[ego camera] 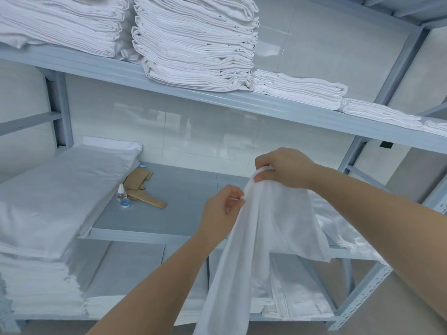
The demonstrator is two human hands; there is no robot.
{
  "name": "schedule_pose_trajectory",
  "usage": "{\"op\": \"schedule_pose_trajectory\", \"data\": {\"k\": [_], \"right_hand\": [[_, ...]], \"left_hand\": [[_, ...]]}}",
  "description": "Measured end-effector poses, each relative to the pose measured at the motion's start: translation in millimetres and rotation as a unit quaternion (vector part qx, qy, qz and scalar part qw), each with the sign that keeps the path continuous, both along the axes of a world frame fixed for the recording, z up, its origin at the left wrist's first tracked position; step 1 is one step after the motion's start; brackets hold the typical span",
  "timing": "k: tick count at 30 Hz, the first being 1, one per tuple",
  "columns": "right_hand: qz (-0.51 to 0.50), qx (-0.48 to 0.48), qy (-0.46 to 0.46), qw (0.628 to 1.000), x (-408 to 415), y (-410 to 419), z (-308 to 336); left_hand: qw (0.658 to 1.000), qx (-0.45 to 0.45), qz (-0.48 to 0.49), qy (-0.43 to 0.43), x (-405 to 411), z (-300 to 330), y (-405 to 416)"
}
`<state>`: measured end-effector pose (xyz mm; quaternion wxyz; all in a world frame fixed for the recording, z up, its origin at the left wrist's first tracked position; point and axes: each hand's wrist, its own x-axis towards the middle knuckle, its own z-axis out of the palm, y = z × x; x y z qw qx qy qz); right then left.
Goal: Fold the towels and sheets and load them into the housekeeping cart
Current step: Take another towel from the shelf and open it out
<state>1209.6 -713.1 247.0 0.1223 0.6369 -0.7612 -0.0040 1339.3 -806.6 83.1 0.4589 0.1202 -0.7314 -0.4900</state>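
— Before the grey metal shelving [217, 97], against a tiled wall, what's on the middle shelf [169, 213]?
— Bare grey board at centre, open toward the front edge; a pillow [60, 189], a small bottle [120, 192] and cardboard scraps [142, 189] crowd its left.
— And the hands?
— The right hand [285, 168] grips the white sheet [261, 238] bunched at its top; the left hand [220, 211] pinches its edge just below. It hangs before the shelves.
— Above?
— Folded linen stacks [193, 44].

Folded stacks [193, 44] lie on the upper shelf [278, 105], bottle [120, 191] on the shelf below.

White sheet [263, 238], unfolded, hanging bunched from its top edge, draping downward
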Motion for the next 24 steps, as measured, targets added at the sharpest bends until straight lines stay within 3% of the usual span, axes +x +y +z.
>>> {"op": "schedule_pose_trajectory", "data": {"k": [8, 14, 20, 24], "right_hand": [[0.006, -0.023, 0.018, 1.0, 2.2, 12.7, 32.4], [-0.019, -0.076, -0.006, 0.997, -6.7, 34.8, 77.1], [-0.047, -0.125, 0.035, 0.99, -27.3, 60.3, 118.5], [-0.114, -0.102, 0.056, 0.987, -51.0, 73.4, 106.6]], "left_hand": [[0.995, -0.045, 0.002, -0.091, -16.3, -33.8, 4.9], [0.986, 0.031, -0.031, -0.159, -27.3, -43.3, -3.5], [0.985, 0.114, -0.034, -0.122, -31.5, -28.8, -17.9], [0.984, 0.154, -0.018, -0.085, -29.3, -6.3, -28.8]]}}
